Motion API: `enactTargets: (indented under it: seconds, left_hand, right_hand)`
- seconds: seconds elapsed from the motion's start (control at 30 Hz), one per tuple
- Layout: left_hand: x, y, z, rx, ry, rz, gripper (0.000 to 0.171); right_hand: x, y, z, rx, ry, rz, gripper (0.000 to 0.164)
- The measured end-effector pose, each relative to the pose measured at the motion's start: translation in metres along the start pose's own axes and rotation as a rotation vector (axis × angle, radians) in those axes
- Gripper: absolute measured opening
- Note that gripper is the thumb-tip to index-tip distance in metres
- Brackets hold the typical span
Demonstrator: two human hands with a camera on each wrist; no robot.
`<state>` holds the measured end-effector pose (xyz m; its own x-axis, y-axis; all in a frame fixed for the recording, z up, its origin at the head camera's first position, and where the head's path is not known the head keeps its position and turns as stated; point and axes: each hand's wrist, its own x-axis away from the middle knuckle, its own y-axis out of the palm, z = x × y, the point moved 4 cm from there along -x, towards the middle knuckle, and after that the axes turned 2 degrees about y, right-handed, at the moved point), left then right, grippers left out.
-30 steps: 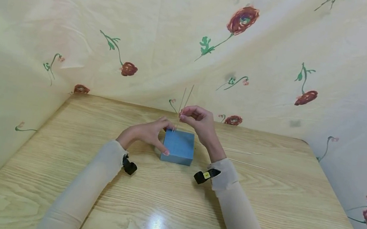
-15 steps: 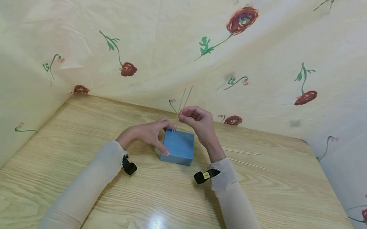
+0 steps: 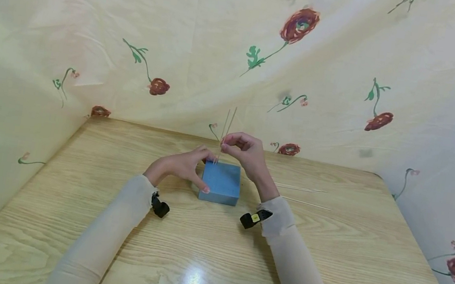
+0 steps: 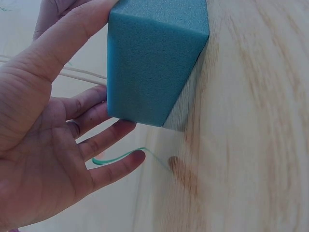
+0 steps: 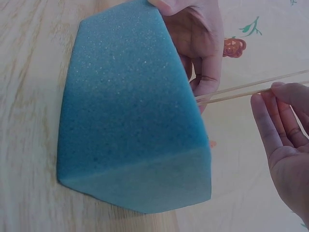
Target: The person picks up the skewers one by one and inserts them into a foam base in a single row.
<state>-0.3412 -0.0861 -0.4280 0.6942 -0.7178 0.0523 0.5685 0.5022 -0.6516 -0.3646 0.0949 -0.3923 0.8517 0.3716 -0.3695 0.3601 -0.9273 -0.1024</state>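
A blue foam block [image 3: 221, 182] sits on the wooden table in the head view. My left hand [image 3: 182, 165] holds its left side, thumb at the front edge and fingers at the back corner. Two thin wooden sticks rise near the block's back left corner. One, the standing stick [image 3: 226, 121], is upright with its foot at the block. My right hand [image 3: 248, 152] pinches the other, the tilted stick [image 3: 232, 118], between thumb and fingertips. In the right wrist view, the pinched stick [image 5: 231, 96] reaches the block's face; how deep its end sits cannot be seen.
Several more thin sticks [image 3: 301, 188] lie on the table [image 3: 176, 261] to the right, partly behind the right wrist. A flower-patterned cloth [image 3: 207, 37] hangs close behind the table and along both sides.
The top of the pinched stick has swung slightly left and down, nearer the standing stick. My right hand has shifted very slightly; the left hand and block keep their place.
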Motion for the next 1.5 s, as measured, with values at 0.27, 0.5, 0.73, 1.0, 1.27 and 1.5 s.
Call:
enactTargets:
  seconds: [0.27,0.5,0.73,1.0,1.27,1.5]
  left_hand:
    - [-0.0006,0.0008,-0.0013,0.005,0.006,-0.001,0.085]
    - [-0.001,0.0006,-0.0022,0.001,0.013,0.005,0.085]
    - [0.0005,0.0004,-0.0008,0.004,-0.001,0.006,0.084]
    - [-0.0006,0.0007,-0.0024,0.003,-0.011,0.003,0.085]
    - [-0.001,0.0001,-0.0031,-0.003,-0.02,0.005,0.085]
    - [-0.0009,-0.0001,-0.0029,0.004,-0.023,0.001,0.086]
  right_hand:
    - [0.0008,0.001,0.0001,0.034,0.002,-0.004,0.014]
    - [0.0003,0.0004,-0.0004,0.042,0.001,-0.001,0.016]
    - [0.0004,0.0008,0.0,0.039,0.0,-0.004,0.015]
    - [0.0004,0.0008,0.0006,0.038,-0.014,-0.003,0.014]
    - [0.0004,0.0005,0.0004,0.055,-0.018,0.005,0.014]
    - [0.0001,0.0007,-0.0002,0.05,-0.023,0.009,0.014]
